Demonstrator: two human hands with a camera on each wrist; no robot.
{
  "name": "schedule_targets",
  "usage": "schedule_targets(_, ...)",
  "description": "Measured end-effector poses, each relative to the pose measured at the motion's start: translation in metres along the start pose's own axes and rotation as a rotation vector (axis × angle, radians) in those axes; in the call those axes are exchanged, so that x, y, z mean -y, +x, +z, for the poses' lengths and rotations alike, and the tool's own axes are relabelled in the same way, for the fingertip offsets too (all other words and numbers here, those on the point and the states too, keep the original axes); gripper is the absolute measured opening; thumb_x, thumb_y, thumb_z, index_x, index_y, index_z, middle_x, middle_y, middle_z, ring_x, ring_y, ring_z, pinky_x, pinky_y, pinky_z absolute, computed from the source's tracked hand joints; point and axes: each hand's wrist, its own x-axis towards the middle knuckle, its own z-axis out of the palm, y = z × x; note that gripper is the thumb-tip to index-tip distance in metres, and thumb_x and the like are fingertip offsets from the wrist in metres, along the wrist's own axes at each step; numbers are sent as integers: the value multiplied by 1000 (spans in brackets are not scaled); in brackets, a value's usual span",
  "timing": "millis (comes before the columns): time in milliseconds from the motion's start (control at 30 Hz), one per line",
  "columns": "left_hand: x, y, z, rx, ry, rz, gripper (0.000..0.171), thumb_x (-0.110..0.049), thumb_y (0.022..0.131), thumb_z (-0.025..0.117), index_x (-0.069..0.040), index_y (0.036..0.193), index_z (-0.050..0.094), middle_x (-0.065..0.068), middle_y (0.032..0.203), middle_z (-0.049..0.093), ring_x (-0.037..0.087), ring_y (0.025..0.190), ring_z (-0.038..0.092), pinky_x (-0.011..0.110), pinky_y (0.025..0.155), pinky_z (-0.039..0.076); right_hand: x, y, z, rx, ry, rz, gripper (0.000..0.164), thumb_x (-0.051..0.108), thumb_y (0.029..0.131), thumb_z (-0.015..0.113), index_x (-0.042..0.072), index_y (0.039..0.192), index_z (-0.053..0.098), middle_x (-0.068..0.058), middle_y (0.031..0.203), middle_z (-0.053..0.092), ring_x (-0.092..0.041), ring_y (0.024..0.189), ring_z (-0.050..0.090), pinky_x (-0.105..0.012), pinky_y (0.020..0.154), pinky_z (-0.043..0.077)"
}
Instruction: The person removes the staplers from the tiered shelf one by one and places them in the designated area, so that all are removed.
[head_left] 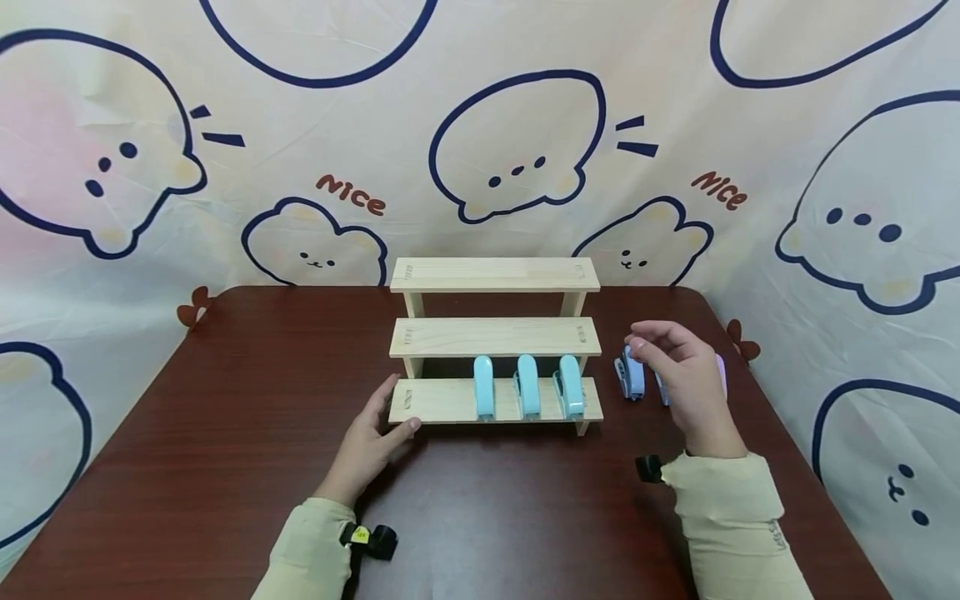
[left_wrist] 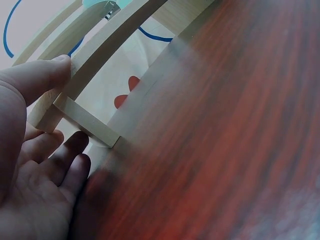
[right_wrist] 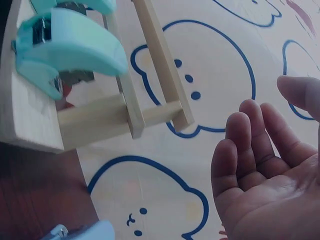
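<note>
A three-tier wooden shelf stands on the table, and my left hand holds the left end of its lowest tier. In the left wrist view the thumb lies on the board's edge, with the fingers curled by its end. Three teal staplers stand side by side on that tier, towards its right end. Right of the shelf, my empty right hand hovers with fingers loosely bent. Beside it a blue stapler sits on the table; another blue one and a purple item are mostly hidden behind the hand.
The dark brown wooden table extends around the shelf. Behind it hangs a pale cloth printed with cartoon outlines. The middle tier and top tier rise in steps behind the lowest one.
</note>
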Motion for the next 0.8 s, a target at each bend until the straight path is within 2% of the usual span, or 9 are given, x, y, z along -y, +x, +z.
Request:
schedule_targets(133,1,0,0,-1,0,2,87,-27,92,76,-16,161,24,12,159,35,26,137,42,34,100,45,-3,0,9,53,-29,-19,24,18,98,68,4,117,68,0,104,70,-14,92,64,-20,80,52)
schedule_targets(233,0,0,0,-3,6,1,87,-27,92,76,-16,161,24,12,159,35,25,137,41,38,103,43,-4,-1,16,88,-43,-8,26,19,98,68,2,118,67,-4,106,69,-15,92,63,-22,77,53)
schedule_targets(433,-4,1,-1,-4,12,6,87,-27,92,76,-16,161,23,12,158,37,26,135,44,41,103,43,-9,2,24,105,-101,2,34,23,98,68,-2,121,65,-2,103,68,-18,86,58,-23,67,50)
schedule_targets(633,-5,2,0,4,-11,0,87,-24,92,75,-16,161,23,12,158,37,26,138,42,45,103,43,-16,4,27,132,-186,6,33,26,97,69,3,121,68,-6,106,68,-18,91,59,-22,71,51)
schedule_targets(800,-2,0,0,2,2,-5,87,-26,92,75,-16,161,23,12,159,36,28,140,41,47,107,39,-21,4,30,173,-197,41,32,27,97,69,5,119,68,-10,108,68,-22,93,59,-23,74,52)
